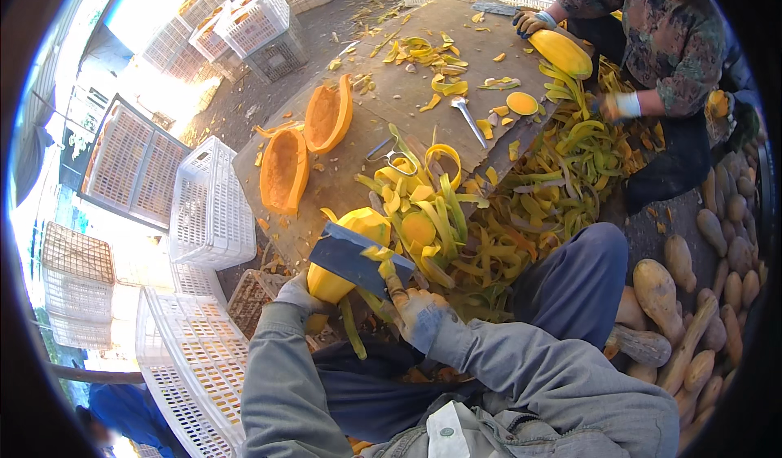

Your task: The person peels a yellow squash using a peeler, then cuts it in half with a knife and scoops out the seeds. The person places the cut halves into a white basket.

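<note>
My left hand (298, 293), in a glove, holds the lower left end of a peeled yellow squash (330, 279). In my gloved right hand (418, 314) is a cleaver (357, 259), its broad blade lying across the squash with bits of yellow flesh on it. Beyond the squash, two hollowed orange squash halves, one (284, 171) nearer and one (328, 116) farther, rest on the board-like work surface (348, 171). A peeler (400, 163) lies by a heap of peel (427, 214). Farther off is a metal spoon (469, 122).
A co-worker's gloved hand (533, 23) rests on another yellow squash (561, 54) at the upper right. White plastic crates (211, 214) stand at the left. Peel (574, 159) is piled beside the work surface, and unpeeled squashes (660, 287) lie on the ground at right.
</note>
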`<control>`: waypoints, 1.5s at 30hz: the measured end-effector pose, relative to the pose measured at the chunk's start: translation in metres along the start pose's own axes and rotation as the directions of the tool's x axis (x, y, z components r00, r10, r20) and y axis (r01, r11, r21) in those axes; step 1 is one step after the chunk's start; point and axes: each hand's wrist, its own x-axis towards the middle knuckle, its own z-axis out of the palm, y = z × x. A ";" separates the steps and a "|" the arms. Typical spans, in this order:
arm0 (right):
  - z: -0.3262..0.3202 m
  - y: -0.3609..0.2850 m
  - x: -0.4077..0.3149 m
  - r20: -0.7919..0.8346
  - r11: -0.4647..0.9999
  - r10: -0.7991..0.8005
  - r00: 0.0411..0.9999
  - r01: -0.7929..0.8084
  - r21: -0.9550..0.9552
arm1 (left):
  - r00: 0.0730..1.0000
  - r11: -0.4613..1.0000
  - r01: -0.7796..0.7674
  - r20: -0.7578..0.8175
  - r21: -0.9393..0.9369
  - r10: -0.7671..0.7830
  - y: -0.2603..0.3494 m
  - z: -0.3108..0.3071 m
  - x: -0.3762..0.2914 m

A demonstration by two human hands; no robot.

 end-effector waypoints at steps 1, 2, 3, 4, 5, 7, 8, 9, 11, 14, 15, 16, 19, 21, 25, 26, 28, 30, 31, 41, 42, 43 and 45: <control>0.001 0.001 0.000 -0.008 1.000 -0.004 1.000 0.004 0.004 | 1.000 1.000 0.011 -0.005 0.022 -0.010 0.001 0.000 0.000; 0.003 0.002 0.001 -0.016 1.000 -0.008 1.000 0.008 0.009 | 1.000 1.000 0.009 0.003 0.004 -0.009 0.003 -0.002 -0.002; 0.004 0.003 0.001 -0.023 1.000 -0.011 1.000 0.011 0.013 | 1.000 1.000 0.007 0.013 -0.015 -0.007 0.011 -0.003 -0.009; 0.004 0.004 0.001 -0.050 1.000 -0.013 0.999 0.013 0.001 | 1.000 0.999 0.003 0.025 -0.035 -0.003 0.018 -0.003 -0.013; 0.003 0.003 0.002 -0.076 1.000 -0.017 0.997 0.016 -0.010 | 0.999 0.999 0.006 0.034 -0.040 -0.004 0.021 -0.002 -0.013; 0.002 0.004 0.007 -0.093 0.999 -0.025 0.995 0.021 -0.041 | 0.999 0.999 0.009 0.038 -0.046 -0.007 0.026 -0.004 -0.015; 0.005 0.007 0.011 -0.080 0.998 -0.025 0.997 0.020 -0.062 | 0.999 1.000 0.008 0.031 -0.026 -0.007 0.020 -0.004 -0.011; 0.007 0.008 0.015 -0.065 0.997 -0.025 0.998 0.020 -0.080 | 1.000 1.000 0.009 0.024 -0.005 -0.009 0.013 -0.004 -0.007; 0.009 0.009 0.022 -0.056 0.996 -0.020 0.998 0.015 -0.092 | 1.000 0.999 0.003 0.006 0.039 -0.003 0.001 -0.003 0.000; 0.005 0.006 0.028 -0.089 0.995 -0.009 0.996 0.000 -0.104 | 1.000 0.996 0.004 -0.010 0.090 -0.004 -0.004 -0.001 0.003; 0.003 0.004 0.030 -0.110 0.994 -0.005 0.994 -0.007 -0.109 | 1.000 0.995 0.018 -0.008 0.096 -0.017 -0.003 -0.001 0.004; 0.001 0.004 0.034 -0.071 0.995 0.008 0.997 -0.015 -0.100 | 1.000 0.994 0.031 -0.006 0.102 -0.031 -0.002 0.000 0.006; -0.002 0.000 0.044 -0.051 0.998 0.030 0.998 -0.033 -0.053 | 0.999 0.995 0.012 -0.043 0.098 -0.008 0.003 0.000 0.000; -0.001 -0.003 0.050 -0.166 1.000 0.025 0.986 -0.024 0.005 | 0.999 0.989 0.028 -0.044 0.145 -0.021 0.004 0.001 0.000; -0.008 -0.005 0.078 -0.452 0.988 0.035 0.892 0.036 0.147 | 0.998 0.980 0.059 -0.040 0.191 -0.052 0.003 0.005 -0.001; -0.013 0.000 0.089 -0.463 0.985 0.073 0.883 0.009 0.172 | 0.999 0.972 0.046 -0.023 0.230 -0.041 0.003 0.006 0.002; -0.023 0.010 0.086 -0.581 0.977 0.047 0.813 0.085 0.198 | 1.000 0.951 0.017 0.010 0.308 -0.021 0.000 0.008 0.011; -0.030 0.018 0.061 -0.471 0.925 0.086 0.878 0.105 0.365 | 0.997 0.972 -0.032 0.079 0.232 0.014 -0.022 0.010 0.028; -0.041 0.016 0.048 -0.399 0.888 0.099 0.912 0.100 0.450 | 0.997 0.970 -0.032 0.072 0.242 0.015 -0.019 0.010 0.027; -0.065 0.015 -0.006 -0.209 0.797 0.210 0.955 -0.044 0.602 | 0.977 0.848 0.011 -0.186 0.530 0.104 0.024 0.010 -0.020; -0.065 0.012 -0.011 -0.188 0.796 0.206 0.960 -0.053 0.603 | 0.972 0.842 0.016 -0.207 0.539 0.114 0.031 0.010 -0.026; -0.064 0.011 -0.014 -0.167 0.795 0.201 0.965 -0.061 0.604 | 0.972 0.841 0.056 -0.221 0.538 0.077 0.038 0.009 -0.030; -0.054 0.019 -0.013 -0.186 0.786 0.222 0.957 -0.063 0.615 | 0.960 0.795 -0.007 -0.220 0.606 0.176 0.032 0.011 -0.022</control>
